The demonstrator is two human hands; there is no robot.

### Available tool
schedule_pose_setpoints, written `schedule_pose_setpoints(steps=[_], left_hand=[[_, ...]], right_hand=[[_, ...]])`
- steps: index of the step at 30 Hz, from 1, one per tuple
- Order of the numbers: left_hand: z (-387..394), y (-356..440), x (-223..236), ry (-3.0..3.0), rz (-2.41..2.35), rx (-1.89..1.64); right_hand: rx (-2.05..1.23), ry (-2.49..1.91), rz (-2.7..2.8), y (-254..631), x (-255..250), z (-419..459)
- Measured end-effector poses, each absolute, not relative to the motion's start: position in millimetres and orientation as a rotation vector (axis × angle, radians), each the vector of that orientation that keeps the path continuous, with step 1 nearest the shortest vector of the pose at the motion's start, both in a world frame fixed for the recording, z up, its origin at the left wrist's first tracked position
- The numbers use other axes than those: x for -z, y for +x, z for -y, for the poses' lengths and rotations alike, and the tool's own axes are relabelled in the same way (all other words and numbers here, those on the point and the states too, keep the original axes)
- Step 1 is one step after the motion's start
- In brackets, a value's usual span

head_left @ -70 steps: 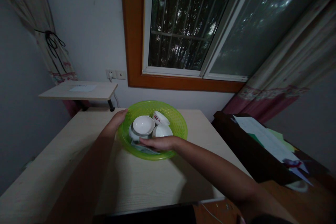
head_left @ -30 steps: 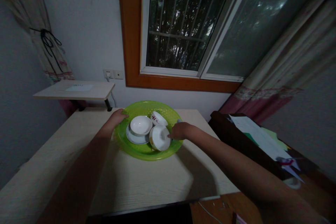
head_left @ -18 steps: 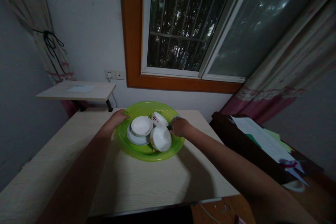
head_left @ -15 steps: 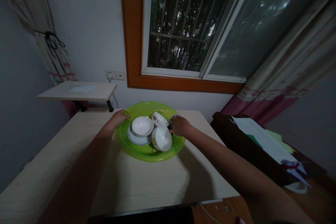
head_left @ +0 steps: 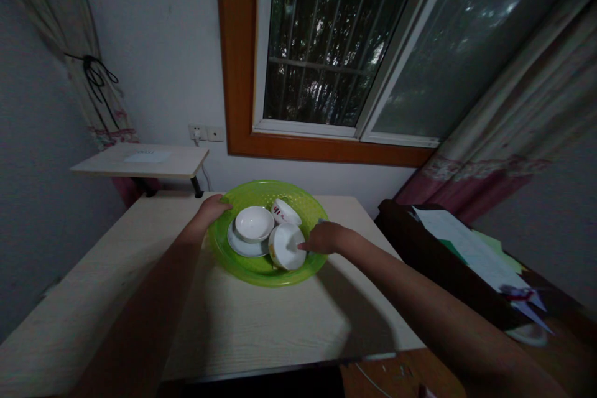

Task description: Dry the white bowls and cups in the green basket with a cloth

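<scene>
A round green plastic basin (head_left: pixel 261 277) is on the table, and my left hand (head_left: pixel 214 208) is closed on its left rim, thumb inside. Within it, a white bowl (head_left: pixel 254 222) sits on a white plate (head_left: pixel 247 250). Behind them leans a white bowl with red marks (head_left: pixel 286 214). In front, another white bowl (head_left: pixel 288 247) is tilted with its opening toward me. My right hand (head_left: pixel 326 237) is closed at the basin's right side, one fingertip touching inside the front bowl. A small blue-grey bit (head_left: pixel 321 221) shows behind that hand; what it is remains unclear.
The light wood table (head_left: pixel 261 329) has a raised shelf (head_left: pixel 140 161) at its back left. A window (head_left: pixel 326 62) and a wall socket (head_left: pixel 198 132) are beyond. Right of the table stands a dark brown piece of furniture (head_left: pixel 420 255) with papers (head_left: pixel 459 236) on it.
My right hand has shifted slightly right and toward me, its fingertip now on the front bowl. The blue-grey bit has moved with it. My left hand stays on the rim.
</scene>
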State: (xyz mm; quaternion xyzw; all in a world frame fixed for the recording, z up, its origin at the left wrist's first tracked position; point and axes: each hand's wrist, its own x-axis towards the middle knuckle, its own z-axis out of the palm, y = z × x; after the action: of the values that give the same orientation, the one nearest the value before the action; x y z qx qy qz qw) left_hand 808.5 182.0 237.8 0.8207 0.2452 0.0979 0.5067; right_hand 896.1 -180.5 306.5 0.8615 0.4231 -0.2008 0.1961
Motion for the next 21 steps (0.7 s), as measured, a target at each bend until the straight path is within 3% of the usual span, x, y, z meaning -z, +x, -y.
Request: schedule_pose_setpoints(steps=[8,21], left_hand=[[-167.9,789.8,-228.3,1.843,-0.667,-0.578],[-102.7,709.4,-206.8,1.453,-0.749,-0.653]], right_hand=[[0.499,2.330,-1.318,890.1,-312.8,190.8],[0.371,2.355,-1.379,891.6,-297.9,194.9]])
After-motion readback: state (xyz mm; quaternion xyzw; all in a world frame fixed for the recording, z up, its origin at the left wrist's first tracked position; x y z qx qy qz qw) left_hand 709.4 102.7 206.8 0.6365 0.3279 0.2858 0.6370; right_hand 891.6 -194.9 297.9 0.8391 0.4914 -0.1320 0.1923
